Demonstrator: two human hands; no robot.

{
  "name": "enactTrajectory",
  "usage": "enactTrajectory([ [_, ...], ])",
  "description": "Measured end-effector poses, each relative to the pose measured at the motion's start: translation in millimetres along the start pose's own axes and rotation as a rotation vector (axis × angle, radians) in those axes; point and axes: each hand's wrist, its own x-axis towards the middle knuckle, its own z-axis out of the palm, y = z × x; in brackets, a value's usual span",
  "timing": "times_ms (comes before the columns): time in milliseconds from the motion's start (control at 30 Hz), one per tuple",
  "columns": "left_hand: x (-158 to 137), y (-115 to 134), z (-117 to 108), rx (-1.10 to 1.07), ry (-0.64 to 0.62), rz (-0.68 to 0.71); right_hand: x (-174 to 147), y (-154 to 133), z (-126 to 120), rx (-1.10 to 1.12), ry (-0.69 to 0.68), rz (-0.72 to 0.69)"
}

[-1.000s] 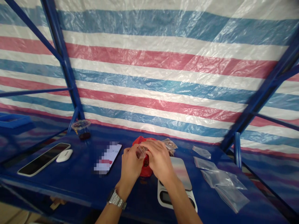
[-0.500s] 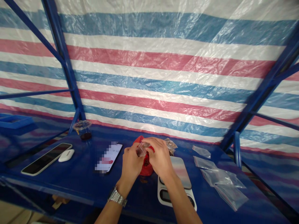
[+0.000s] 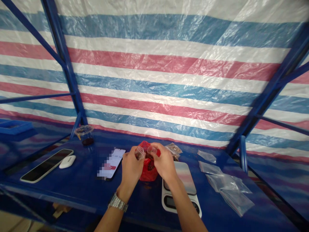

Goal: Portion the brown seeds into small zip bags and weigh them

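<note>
A red plastic bag (image 3: 147,175) stands open on the blue table with small brown pieces inside. Over its left side, my left hand (image 3: 132,166) pinches a small clear plastic bag (image 3: 139,152) by its mouth. My right hand (image 3: 165,162) is over the bag's right side, its fingers closed on a small clear cup (image 3: 151,149) just above the brown pieces. The clear bag and the cup are a little apart. Under my right forearm lies a white kitchen scale (image 3: 184,177) with a metal plate, partly covered by the arm.
Several empty clear zip bags (image 3: 225,183) lie on the right. Filled clear bags (image 3: 174,149) sit behind the scale. To the left are a lit phone (image 3: 114,162), a dark phone (image 3: 45,166), a white earbud case (image 3: 67,161) and a plastic cup with dark liquid (image 3: 85,137).
My hands have moved apart; my left hand has shifted left with the clear bag. The small cup in my right hand now shows over the red bag, whose opening is more visible.
</note>
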Motion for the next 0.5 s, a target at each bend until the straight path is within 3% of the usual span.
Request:
enactTrajectory([
  [100,4.4,0.1,-2.9,-0.017,0.125,0.035,-0.4,0.4,2.9,0.001,-0.043,-0.047],
  [200,4.0,5.1,-3.2,-0.048,0.233,0.133,-0.6,-14.4,-3.2,0.18,-0.019,-0.087],
  [267,-0.2,10.6,0.6,-0.057,0.245,0.192,-1.8,-26.2,-9.8,0.311,-0.072,-0.095],
  [367,-8.8,19.2,12.7,-0.092,0.165,0.265,-4.4,-31.7,-18.9,0.356,-0.083,-0.104],
  [500,-15.4,26.4,30.3,-0.206,-0.031,0.404,-5.5,-7.7,-36.2,0.323,0.108,-0.072],
])
